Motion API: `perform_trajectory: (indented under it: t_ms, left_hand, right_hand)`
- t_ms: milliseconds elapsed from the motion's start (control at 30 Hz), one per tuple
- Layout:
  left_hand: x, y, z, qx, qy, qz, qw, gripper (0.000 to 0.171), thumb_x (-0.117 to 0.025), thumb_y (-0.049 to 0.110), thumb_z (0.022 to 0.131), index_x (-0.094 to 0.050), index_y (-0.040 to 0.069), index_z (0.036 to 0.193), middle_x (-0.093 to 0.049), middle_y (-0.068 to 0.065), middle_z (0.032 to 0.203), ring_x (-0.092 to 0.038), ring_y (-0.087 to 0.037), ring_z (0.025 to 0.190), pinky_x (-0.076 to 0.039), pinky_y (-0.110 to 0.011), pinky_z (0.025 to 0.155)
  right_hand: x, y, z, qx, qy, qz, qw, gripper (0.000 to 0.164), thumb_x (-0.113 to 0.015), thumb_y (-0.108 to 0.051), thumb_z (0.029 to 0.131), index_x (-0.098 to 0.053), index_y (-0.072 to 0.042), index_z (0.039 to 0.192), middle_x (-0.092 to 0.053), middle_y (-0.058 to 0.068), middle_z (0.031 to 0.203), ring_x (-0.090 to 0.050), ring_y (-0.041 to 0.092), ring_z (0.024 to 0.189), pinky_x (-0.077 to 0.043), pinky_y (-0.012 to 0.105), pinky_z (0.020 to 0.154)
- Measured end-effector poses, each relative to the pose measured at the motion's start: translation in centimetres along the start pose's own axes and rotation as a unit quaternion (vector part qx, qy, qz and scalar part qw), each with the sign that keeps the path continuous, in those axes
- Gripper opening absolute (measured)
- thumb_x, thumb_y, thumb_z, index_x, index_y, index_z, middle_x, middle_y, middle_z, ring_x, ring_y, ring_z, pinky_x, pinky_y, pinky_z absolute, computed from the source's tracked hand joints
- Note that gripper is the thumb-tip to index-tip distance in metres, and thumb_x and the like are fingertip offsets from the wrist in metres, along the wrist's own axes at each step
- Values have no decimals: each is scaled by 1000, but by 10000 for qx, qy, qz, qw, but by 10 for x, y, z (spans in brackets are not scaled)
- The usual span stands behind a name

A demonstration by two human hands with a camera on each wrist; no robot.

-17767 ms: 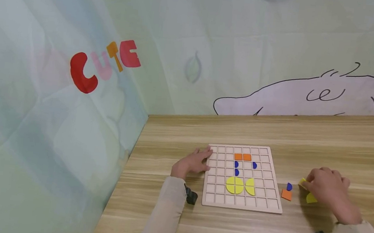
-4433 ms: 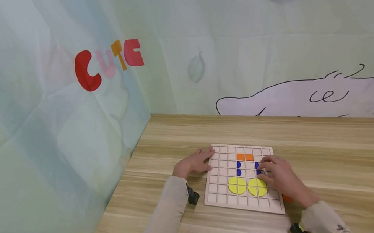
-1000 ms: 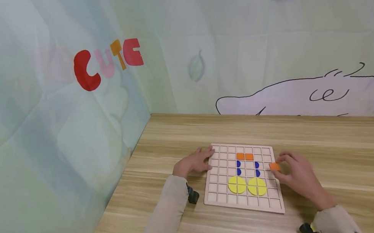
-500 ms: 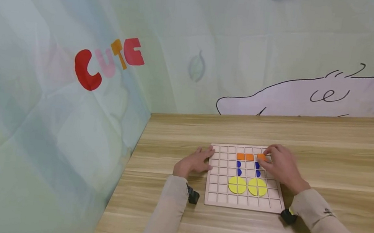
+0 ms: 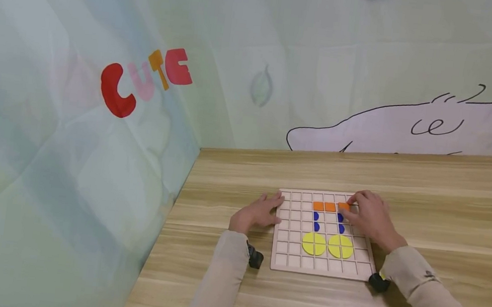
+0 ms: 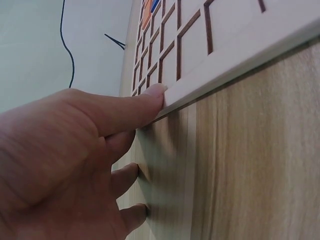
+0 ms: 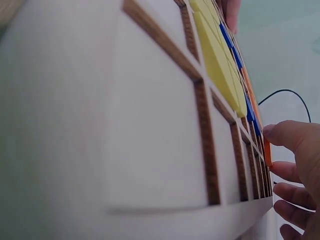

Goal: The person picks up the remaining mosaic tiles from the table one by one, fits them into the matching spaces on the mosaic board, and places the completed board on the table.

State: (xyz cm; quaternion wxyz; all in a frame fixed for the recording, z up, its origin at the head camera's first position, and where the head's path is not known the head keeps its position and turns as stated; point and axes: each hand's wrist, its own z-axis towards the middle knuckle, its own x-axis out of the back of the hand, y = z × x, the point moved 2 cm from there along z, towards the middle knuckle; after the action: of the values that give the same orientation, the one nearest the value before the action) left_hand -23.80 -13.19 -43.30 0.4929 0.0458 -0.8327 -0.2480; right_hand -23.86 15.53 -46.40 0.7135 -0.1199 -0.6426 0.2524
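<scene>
A pale wooden grid board [image 5: 283, 268] lies on the table, seen in all three views. My right hand [image 5: 373, 216] pinches an orange square tile [image 7: 267, 151] between thumb and finger, over the second row from the top, right of two orange square tiles [image 5: 329, 207] in that row. Below them are two columns of blue half-round pieces [image 5: 315, 226]. Two yellow circles, one on the left [image 5: 313, 244] and one on the right [image 5: 340, 247], sit lower down, each made of quarter pieces. My left hand [image 5: 259, 212] touches the board's left edge with extended fingers, its thumb [image 6: 145, 100] against the rim.
The wood-grain table [image 5: 301, 306] runs back to a printed fabric wall [image 5: 264, 34]. On the left, another fabric wall bears the letters CUTE [image 5: 116, 90]. Dark wrist cameras, left [image 5: 255, 257] and right [image 5: 379, 282], sit close to the board's lower corners.
Yellow and blue pieces once beside the board now lie in its grid. Over the last second my right hand carried the orange tile leftward onto the board. My left hand kept its place.
</scene>
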Motion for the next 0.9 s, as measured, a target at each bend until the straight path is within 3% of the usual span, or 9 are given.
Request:
perform_trajectory:
  t_ms: [333,567,900]
  left_hand:
    - [-1,0,1,30,7,25,10000,64,-54,26,98,-22,25,153,-7,12,161,0,-25,150,-10,-50,120]
    - [-3,-1,1,24,-7,71,10000,65,-54,27,98,-21,26,154,-6,12,161,1,-24,150,-10,-50,120]
    - [-1,-3,1,56,0,44,10000,64,-54,25,98,-22,25,154,-7,12,161,0,-24,150,-11,-50,119]
  right_hand:
    - [-3,1,1,31,-89,-57,9999,34,-67,-32,89,-64,-2,104,-51,25,127,-38,45,122,-24,64,102]
    - [0,1,-1,19,-139,181,9997,26,-60,-24,93,-64,-2,105,-51,25,128,-37,44,123,-22,62,104]
    - [11,2,-3,43,-106,225,9997,27,-57,-19,95,-63,0,112,-51,26,129,-42,44,120,-29,63,99]
